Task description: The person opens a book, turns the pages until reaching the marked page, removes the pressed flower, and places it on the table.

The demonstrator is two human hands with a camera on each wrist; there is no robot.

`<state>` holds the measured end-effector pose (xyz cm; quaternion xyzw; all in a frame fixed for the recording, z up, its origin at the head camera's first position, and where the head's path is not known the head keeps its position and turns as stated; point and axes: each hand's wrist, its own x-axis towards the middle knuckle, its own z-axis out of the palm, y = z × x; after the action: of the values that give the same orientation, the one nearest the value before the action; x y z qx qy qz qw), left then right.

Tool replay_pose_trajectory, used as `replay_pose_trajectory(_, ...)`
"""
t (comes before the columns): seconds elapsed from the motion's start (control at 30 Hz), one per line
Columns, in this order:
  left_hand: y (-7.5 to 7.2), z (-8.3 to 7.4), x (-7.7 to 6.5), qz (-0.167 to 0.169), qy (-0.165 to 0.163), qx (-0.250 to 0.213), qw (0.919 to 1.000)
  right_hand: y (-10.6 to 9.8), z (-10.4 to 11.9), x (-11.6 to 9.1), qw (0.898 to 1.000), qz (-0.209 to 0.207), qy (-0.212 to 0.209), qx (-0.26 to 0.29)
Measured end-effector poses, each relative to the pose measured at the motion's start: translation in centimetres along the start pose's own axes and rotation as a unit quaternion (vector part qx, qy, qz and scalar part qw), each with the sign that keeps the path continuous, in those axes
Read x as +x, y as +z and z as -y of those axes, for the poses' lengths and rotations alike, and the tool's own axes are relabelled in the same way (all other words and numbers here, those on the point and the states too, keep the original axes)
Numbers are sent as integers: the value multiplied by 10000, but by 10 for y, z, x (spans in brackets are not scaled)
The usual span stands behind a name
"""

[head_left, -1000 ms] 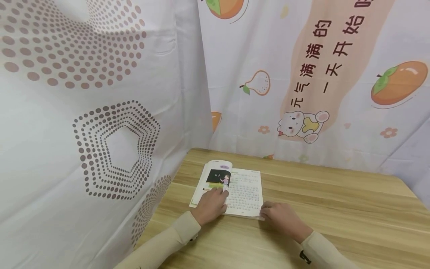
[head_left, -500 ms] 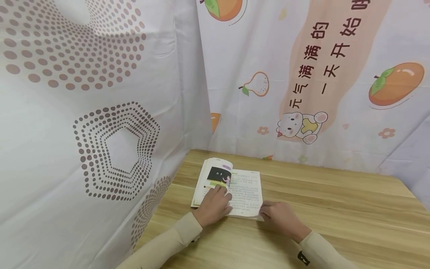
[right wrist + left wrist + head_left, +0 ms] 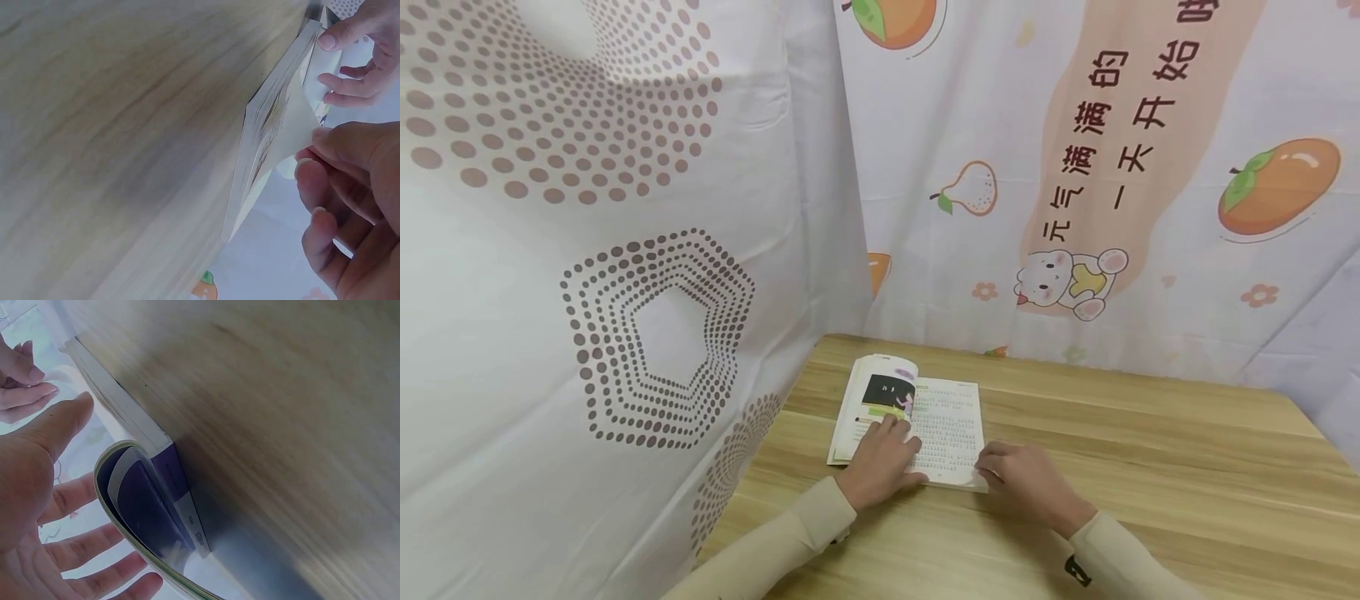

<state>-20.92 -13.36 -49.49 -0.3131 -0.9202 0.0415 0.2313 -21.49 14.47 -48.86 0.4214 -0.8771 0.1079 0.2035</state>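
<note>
An open book (image 3: 951, 425) lies on the table, its left pages curving up and bearing a picture of a blackboard and a figure. My left hand (image 3: 880, 467) rests on those left pages near the middle fold. Its fingers (image 3: 94, 547) are spread along the curved pages in the left wrist view, and the thumb points toward the right-hand side. At the lower right corner, my right hand (image 3: 1033, 483) pinches a page. In the right wrist view that page (image 3: 297, 125) is lifted off the stack between thumb and forefinger, the other fingers loosely curled.
The wooden table (image 3: 1150, 467) extends to the right of the book. A dotted white cloth (image 3: 550, 350) hangs close along the left side. Behind the table hangs another cloth (image 3: 925, 275) printed with fruit, a bear and writing.
My left hand has shifted slightly right, its thumb now stretched over the right page's lower edge. The left pages have moved a little to the right. My right hand stays at the corner.
</note>
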Motion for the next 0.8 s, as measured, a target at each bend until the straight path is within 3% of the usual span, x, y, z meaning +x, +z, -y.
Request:
replay_pose_trajectory(0.33, 2, -2, -1, -130, -25, -4, 9999, -2, 4, 2, 9997, 204, -51, -103)
replay_pose_trajectory(0.63, 0, -3, -1, -144, -47, 180, 9997, 0, -1, 0, 9984, -496, -275, 70)
replay_pose_trajectory(0.8, 1, -4, 0, 41, -150, 264, 9995, -3, -1, 1, 9972, -671, -301, 107)
